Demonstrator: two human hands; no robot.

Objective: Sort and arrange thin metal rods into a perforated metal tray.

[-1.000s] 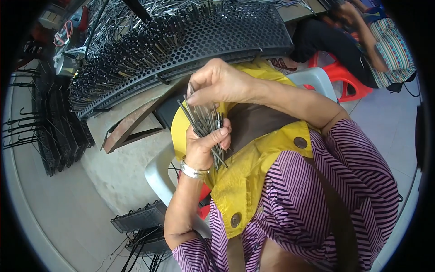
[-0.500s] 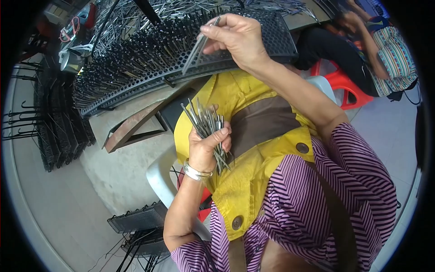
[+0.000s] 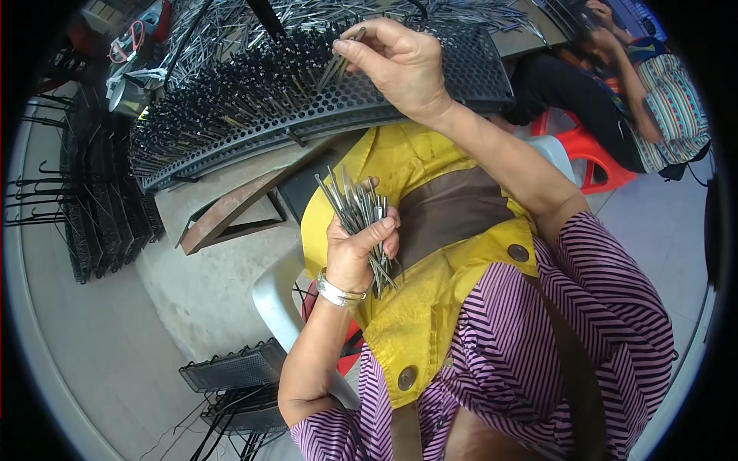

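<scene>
My left hand is wrapped round a bundle of thin metal rods, held over my yellow apron. My right hand pinches a few thin rods between thumb and fingers above the black perforated rack. Their lower ends come down near the holes; whether any sits in a hole I cannot tell. Dense rows of dark-tipped rods stand upright in the rack, from its left end to beside my right hand. Holes show uncovered at the right part.
Loose metal rods lie piled behind the rack. A metal cup and red-handled scissors are at the far left. Black racks with hooks hang at left; more racks stand low. A person sits at right beside a red stool.
My right hand has lowered its rods from above toward the rack's holes. My left hand keeps its bundle. The whole view has shifted slightly.
</scene>
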